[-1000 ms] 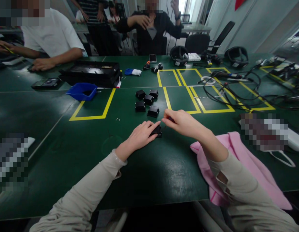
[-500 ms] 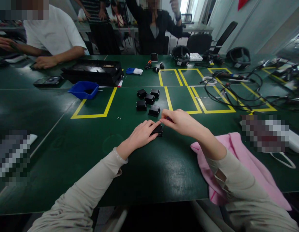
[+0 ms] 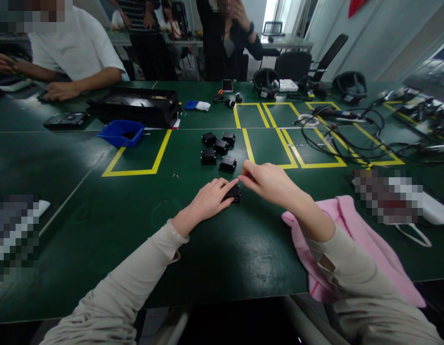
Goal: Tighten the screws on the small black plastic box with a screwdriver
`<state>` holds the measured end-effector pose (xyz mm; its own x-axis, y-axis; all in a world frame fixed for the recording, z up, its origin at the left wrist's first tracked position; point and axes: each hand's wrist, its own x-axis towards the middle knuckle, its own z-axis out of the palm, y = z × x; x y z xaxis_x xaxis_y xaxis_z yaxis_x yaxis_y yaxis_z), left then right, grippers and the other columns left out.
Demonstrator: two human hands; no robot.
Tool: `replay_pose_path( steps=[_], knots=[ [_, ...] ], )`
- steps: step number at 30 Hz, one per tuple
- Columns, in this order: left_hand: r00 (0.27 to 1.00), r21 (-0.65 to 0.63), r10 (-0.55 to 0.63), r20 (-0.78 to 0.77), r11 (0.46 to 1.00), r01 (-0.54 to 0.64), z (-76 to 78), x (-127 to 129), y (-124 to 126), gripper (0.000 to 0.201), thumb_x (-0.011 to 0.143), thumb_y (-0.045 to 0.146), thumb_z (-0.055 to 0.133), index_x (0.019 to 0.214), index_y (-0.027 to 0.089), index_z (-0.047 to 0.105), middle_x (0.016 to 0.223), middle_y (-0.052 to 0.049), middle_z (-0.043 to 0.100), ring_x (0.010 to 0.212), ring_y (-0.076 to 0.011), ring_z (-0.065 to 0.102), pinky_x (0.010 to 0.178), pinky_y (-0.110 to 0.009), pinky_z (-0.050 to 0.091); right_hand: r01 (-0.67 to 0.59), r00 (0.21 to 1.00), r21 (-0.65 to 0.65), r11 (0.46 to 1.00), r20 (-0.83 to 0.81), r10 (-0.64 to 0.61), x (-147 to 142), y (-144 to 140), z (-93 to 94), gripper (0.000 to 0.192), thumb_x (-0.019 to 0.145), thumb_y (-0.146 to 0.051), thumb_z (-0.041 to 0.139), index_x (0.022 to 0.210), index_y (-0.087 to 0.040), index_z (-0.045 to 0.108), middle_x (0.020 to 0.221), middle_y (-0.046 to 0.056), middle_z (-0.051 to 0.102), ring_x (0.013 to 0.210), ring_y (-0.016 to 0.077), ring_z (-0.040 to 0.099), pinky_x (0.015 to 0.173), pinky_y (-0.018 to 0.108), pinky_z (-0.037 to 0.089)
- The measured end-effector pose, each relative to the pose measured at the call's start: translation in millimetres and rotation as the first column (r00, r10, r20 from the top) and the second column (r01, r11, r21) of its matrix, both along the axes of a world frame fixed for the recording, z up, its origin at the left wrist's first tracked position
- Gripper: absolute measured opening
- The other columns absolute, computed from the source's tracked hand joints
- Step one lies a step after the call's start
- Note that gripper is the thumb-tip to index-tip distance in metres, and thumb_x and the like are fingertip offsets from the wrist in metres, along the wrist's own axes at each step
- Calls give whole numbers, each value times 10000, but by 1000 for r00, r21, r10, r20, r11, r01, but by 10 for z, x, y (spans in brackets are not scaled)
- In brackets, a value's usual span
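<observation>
My left hand (image 3: pixel 210 199) grips a small black box (image 3: pixel 234 194) flat on the green table. Its fingers lie over the top and the thumb along the near side, covering much of the box. Closed in a fist at the box's right edge, my right hand (image 3: pixel 267 181) holds a small screwdriver (image 3: pixel 243 187). Only a little of its thin dark shaft shows; the fingers hide its handle, and I cannot make out where the tip rests. Just beyond stand several similar black boxes, the nearest box (image 3: pixel 228 164) close to my fingers. Tiny screws (image 3: pixel 175 175) lie to the left.
A blue scoop-shaped bin (image 3: pixel 121 133) stands left, before a black tray (image 3: pixel 133 108). Pink cloth (image 3: pixel 336 239) lies under my right forearm. Cables (image 3: pixel 336 139) spread at right among yellow tape outlines (image 3: pixel 160 153). Across the table sits a person in a white shirt (image 3: pixel 76 48).
Both hands keep nearly the same position at the black box. The view shifts slightly. A person in dark clothing in the background has lowered a raised hand toward the head.
</observation>
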<state>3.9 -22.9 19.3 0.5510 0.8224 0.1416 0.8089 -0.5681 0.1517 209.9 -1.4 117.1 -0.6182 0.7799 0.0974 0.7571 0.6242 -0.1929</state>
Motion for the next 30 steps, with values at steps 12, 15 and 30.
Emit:
replay_pose_path(
  steps=[12,15,30],
  knots=[
    [1000,2,-4,6,1000,4,1,5,7,498,948,387,480,1402,221,360,1152,-78,523,1008,-229,509,897,-372,456,-10,1000,3,1000,-7,10,-27,-11,16,273,963,-406,358,974,-200,537,737,25,641,644,156,554,547,262,229],
    [1000,7,-4,1,1000,4,-3,7,7,493,946,386,483,1393,213,369,1147,-79,524,1004,-233,509,898,-381,457,2,1000,13,1000,2,-2,-33,-7,17,276,962,-408,366,963,-200,547,725,23,635,639,154,548,544,260,219],
    [1000,-11,-4,17,1000,4,-4,6,7,531,957,390,454,1443,231,312,1155,-83,521,998,-227,507,882,-374,451,-56,998,-31,998,-7,56,13,14,30,203,951,-321,384,1066,-192,490,797,34,645,664,154,548,571,260,251]
  ],
)
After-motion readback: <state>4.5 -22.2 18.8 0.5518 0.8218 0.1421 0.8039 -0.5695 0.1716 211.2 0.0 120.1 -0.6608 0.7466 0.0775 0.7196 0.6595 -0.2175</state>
